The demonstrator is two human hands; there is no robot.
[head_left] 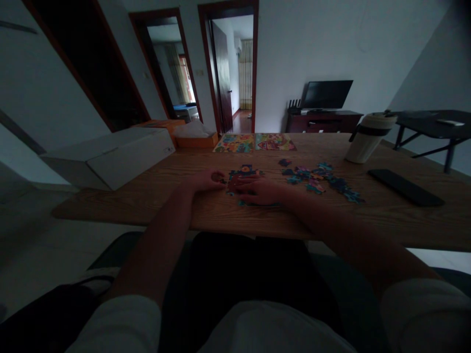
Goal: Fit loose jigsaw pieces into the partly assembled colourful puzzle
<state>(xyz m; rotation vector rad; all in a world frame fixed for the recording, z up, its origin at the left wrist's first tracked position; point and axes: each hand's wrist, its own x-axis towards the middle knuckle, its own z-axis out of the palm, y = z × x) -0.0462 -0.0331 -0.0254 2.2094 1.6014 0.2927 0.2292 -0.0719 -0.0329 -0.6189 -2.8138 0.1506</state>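
- The person's left hand (198,181) rests low over the wooden table (221,214), its fingers bent towards a small, dark reddish piece (218,177); whether they pinch it or only touch it cannot be told in the dim light.
- The right hand (263,190) lies palm down with fingers stretched and slightly parted, unclenched and grasping nothing, over the partly joined jigsaw (233,183), covering much of it.
- The jigsaw sits between the two hands, near the table's front edge.
- Loose puzzle pieces (321,172) lie scattered beyond the right hand, to its right.
- Two colourful picture sheets (235,143) lie side by side at the far edge.
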